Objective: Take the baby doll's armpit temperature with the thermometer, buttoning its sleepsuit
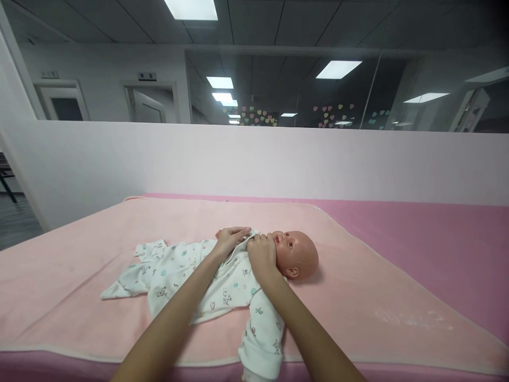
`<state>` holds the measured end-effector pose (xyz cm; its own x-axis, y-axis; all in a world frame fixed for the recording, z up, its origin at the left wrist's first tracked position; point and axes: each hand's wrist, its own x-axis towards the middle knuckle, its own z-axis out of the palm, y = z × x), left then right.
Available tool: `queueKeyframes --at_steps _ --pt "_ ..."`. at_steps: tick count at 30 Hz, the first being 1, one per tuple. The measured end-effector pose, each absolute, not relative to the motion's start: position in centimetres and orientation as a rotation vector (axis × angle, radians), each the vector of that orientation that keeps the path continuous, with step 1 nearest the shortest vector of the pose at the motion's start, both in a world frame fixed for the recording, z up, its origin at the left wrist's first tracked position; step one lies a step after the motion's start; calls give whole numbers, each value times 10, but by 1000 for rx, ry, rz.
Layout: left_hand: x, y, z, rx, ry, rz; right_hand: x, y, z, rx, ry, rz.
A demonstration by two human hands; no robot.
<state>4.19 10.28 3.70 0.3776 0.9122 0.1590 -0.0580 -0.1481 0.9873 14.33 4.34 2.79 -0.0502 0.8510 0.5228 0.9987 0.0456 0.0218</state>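
A baby doll (301, 253) lies on its back, its bare head to the right. It wears a white baby garment (226, 289) with small printed figures, its legs stretched to the left and one sleeve toward me. At the neckline my right hand (262, 254) is closed, its curled fingers gripping the cloth just under the doll's chin. My left hand (231, 240) lies over the chest, fingers together and pinching the garment's front edge beside the right hand. The fingertips and what lies between them are partly hidden. A small bit of the doll's far hand (218, 234) shows behind my left wrist.
Under the doll spreads a peach-coloured blanket (358, 307) with a pale border, over a pink padded surface (437, 249). A low white wall (278, 162) runs along the back, with glass above it. At the far left stands a dark table leg (8, 188).
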Motion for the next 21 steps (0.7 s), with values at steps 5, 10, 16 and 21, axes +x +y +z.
queueKeyframes --at_steps 5,10,16,21 --pt "45 103 33 1825 774 983 140 42 29 -2062 -2031 -652" --pt "45 107 30 1837 749 981 140 41 30 -2177 -2060 -747" --pt "45 103 33 1793 815 1042 143 39 28 -2056 -2011 -869" --pt "46 99 36 1787 789 1046 144 36 28 -1982 -1985 -823"
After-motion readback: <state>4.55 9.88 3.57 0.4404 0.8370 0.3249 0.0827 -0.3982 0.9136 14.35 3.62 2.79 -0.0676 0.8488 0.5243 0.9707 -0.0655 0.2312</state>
